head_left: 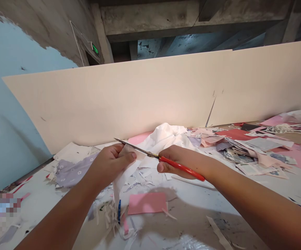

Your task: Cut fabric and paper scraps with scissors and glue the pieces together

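My right hand is closed around a pair of scissors with red handles. The blades point left and lie across white fabric near my left fingers. My left hand pinches that fabric between thumb and fingers, and a strip of it hangs down below. Behind both hands is a heap of white cloth; whether it joins the held piece I cannot tell. On the table under my hands lies a pink rectangle, with thin white scraps and a narrow blue piece to its left.
A tall cream board stands along the table's back edge. Purple floral fabric lies at the left. Stacked fabric pieces, pink and red sheets and white cord cover the right side. A blue wall borders the left.
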{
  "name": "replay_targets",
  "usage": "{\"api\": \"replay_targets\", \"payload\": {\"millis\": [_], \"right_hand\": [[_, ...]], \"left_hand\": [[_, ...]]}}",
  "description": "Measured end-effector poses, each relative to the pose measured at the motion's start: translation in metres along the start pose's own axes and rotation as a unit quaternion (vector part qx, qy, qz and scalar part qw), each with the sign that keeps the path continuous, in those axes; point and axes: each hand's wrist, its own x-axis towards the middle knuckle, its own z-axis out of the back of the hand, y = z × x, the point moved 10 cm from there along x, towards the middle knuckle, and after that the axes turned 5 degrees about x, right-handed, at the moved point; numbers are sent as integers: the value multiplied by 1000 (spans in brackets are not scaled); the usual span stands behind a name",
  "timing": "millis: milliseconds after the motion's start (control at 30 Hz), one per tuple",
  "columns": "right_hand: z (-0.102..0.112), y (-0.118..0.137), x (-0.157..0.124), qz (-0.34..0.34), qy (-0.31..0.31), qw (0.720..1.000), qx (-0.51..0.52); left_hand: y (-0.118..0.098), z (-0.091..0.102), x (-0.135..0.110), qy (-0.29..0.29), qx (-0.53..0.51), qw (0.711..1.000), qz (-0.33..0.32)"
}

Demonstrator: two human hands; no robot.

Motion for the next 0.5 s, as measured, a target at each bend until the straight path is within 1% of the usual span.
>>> {"api": "replay_targets", "payload": {"millis": [167, 267, 367, 433, 500], "right_hand": [[-1, -1, 4, 0, -3, 1000, 9], [-1, -6, 7, -22, -14, 1000, 9], [3, -8, 7, -33, -35, 998, 28], [8, -4, 5, -14, -54, 997, 46], [13, 4, 1, 22, -60, 997, 42]], "left_hand": [[-4, 2, -3, -13, 18, 1000, -8], [-5, 4, -3, -26, 43, 999, -14], [-5, 3, -2, -18, 44, 999, -20], [-7, 3, -2, -17, 42, 999, -26], [-10, 9, -3, -38, 40, 998, -41]]}}
